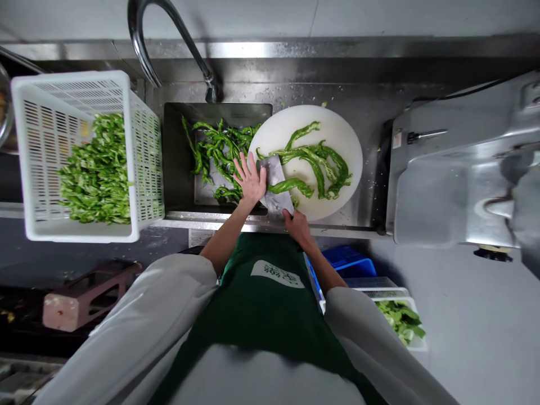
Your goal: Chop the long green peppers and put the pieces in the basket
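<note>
My right hand (297, 226) is closed on the handle of a cleaver (276, 197), whose broad blade lies at the left side of the round white cutting board (270, 129). With fingers spread, my left hand (251, 183) is at the blade's left edge, over the border of sink and board; I cannot tell whether it touches the metal. One long green pepper (292, 185) stretches rightward from the blade. Several more green peppers (335, 166) lie in a loose bunch on the board. Whole green peppers (223, 146) fill part of the sink to the left.
A white basket (145, 163) of cut green peppers (99, 180) stands left of the sink (177, 185). The curved faucet (181, 28) arches behind. A metal machine (447, 180) is at right. Below the counter are a blue bin (352, 263) and a basket of leafy greens (403, 322).
</note>
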Available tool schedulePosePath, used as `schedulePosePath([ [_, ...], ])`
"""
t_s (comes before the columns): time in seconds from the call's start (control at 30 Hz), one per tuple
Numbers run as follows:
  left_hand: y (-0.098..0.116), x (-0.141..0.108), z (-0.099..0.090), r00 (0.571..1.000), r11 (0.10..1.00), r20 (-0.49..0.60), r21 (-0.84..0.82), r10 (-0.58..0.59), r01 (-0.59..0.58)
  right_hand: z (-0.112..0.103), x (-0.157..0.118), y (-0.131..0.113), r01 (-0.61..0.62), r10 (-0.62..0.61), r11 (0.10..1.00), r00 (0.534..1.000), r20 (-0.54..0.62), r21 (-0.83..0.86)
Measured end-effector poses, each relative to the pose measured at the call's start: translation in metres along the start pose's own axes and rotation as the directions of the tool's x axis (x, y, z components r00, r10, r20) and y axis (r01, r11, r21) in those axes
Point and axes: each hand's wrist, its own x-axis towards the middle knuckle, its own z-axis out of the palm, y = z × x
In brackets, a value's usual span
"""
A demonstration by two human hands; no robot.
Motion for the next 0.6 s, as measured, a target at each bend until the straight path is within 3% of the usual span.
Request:
schedulePosePath([
  [0.2, -0.013, 0.0, -0.003, 0.995, 0.992, -0.092, -0.122, -0.041, 0.03, -0.007, 0.006, -0.009, 0.034, -0.034, 0.999, 0.999, -0.025, -0.023],
  [0.33, -0.034, 0.0, -0.003, 0.968, 0.967, -0.23, -0.252, -0.104, 0.044, -0.013, 0.007, 0.011, 0.049, -0.049, 0.987, 0.999, -0.008, 0.152],
  [0.5, -0.031, 0.004, 0.014, 0.957, 0.917, -0.073, -0.315, -0.281, 0.246, -0.017, 0.0, 0.037, 0.01, -0.033, 0.954, 0.997, 0.072, 0.299],
  [0.6, -0.022, 0.004, 0.02, 0.952, 0.924, -0.111, -0.296, -0.286, 0.243, -0.014, -0.001, 0.039, -0.017, -0.014, 0.947, 0.996, 0.094, 0.322],
])
